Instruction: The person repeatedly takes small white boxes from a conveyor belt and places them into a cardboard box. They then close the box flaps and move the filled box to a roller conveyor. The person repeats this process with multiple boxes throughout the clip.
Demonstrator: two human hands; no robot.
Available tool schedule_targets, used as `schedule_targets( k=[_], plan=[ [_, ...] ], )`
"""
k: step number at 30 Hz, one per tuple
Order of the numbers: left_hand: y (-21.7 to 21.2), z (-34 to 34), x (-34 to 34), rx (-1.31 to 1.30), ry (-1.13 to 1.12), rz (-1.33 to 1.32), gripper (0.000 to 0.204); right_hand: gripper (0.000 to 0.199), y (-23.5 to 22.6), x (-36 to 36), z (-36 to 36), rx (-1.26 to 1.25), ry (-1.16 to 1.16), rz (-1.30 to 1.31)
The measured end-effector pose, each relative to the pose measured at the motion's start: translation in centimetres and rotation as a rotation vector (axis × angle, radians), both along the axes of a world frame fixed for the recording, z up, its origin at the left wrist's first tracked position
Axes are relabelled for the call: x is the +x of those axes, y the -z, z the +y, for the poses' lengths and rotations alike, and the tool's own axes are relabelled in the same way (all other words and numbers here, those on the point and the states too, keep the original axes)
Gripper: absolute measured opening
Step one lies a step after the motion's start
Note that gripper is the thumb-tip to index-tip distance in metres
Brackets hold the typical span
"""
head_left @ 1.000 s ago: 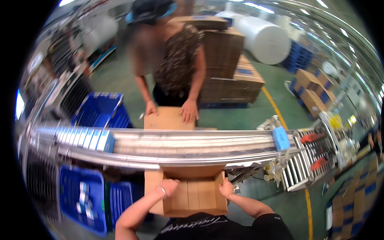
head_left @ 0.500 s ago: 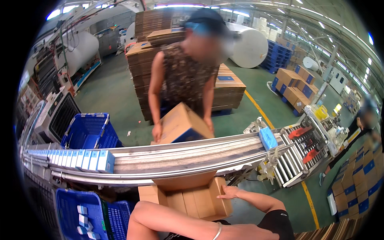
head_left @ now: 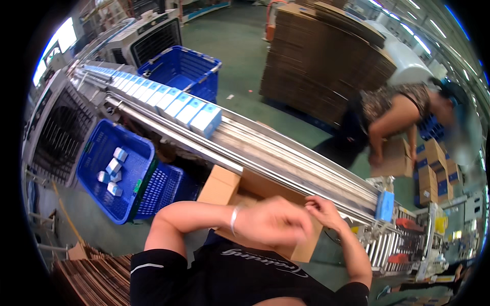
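Note:
An opened cardboard box (head_left: 219, 186) sits in front of me against the near side of the conveyor, its flaps spread. My right hand (head_left: 326, 213) is at the box's right far corner, fingers bent over the edge of the cardboard. Above the box's middle hovers my left hand (head_left: 278, 222), with a white band on its wrist. Motion smears its fingers, and it hides much of the box's inside. Beyond the box, a row of white-and-blue cartons (head_left: 205, 120) stands at the left part of the conveyor (head_left: 286, 160).
A blue basket (head_left: 148, 178) at left holds several small cartons; another blue basket (head_left: 204, 94) stands across the conveyor. A blue pack (head_left: 385, 206) lies near the rollers (head_left: 388, 250). A co-worker (head_left: 398, 109) bends with a box (head_left: 395, 159). Flattened cardboard (head_left: 97, 278) is stacked lower left.
My view has turned, tilting the conveyor. My left hand has swung from the lower edge to above the box. The co-worker has carried a box from behind the conveyor to the right and bent down.

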State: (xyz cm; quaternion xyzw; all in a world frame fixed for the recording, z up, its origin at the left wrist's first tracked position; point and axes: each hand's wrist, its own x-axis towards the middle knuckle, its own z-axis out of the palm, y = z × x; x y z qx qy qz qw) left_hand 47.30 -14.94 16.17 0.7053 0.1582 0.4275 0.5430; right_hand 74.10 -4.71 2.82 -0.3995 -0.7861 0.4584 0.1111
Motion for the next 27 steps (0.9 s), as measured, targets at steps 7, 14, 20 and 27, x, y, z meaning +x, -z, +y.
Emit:
schedule_targets(
  k=[7,14,20,27],
  plan=[
    [17.0,8.9,-23.7,-0.053,-1.348,0.837,0.033,0.026,7.1,-6.1,4.2,0.573,0.472,0.007],
    [15.6,16.3,-39.2,-0.498,-1.784,1.518,0.078,0.027,7.3,-8.3,3.4,0.476,0.654,-0.164],
    [15.0,16.5,-41.7,-0.686,-1.257,1.348,0.119,0.023,6.3,-9.5,3.9,0.476,0.637,-0.333],
    [17.0,17.5,-28.4,-0.511,-1.044,1.166,0.111,0.075,7.7,-8.7,9.1,-0.079,0.632,0.127]
  ],
)
